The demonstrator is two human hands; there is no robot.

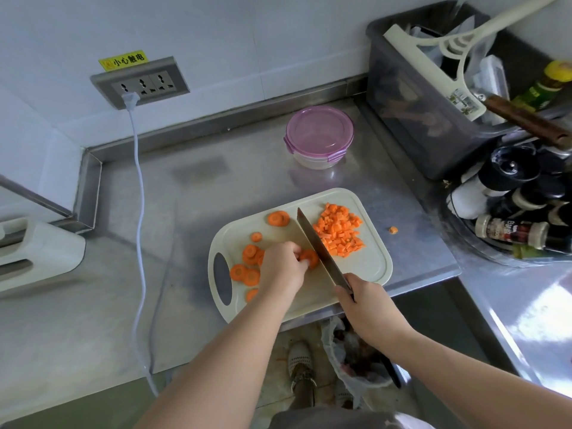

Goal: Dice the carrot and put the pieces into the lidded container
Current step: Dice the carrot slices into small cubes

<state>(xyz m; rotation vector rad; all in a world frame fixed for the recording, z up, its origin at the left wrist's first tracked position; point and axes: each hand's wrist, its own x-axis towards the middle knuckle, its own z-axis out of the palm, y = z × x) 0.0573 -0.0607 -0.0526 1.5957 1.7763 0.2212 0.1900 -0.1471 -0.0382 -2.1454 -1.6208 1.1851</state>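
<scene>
The right hand (363, 301) curls its fingers round the knife (320, 247) handle, while the left hand (283, 267) pinches carrot slices (310, 258) beside the blade on the cutting board (371, 267), with diced carrot (339, 232) heaped right of it and the lidded container (318, 136) closed on the tabletop (216, 181) beyond.

Bright, even, bluish light. The steel table (192, 187) throws white glare at 4 o'clock and a dull reflection below the container (318, 136). Shadows are faint and soft-edged. Wide-angle bending curves the wall (247, 32) and table edges toward 9 and 3 o'clock. Detail is slightly soft throughout.
</scene>
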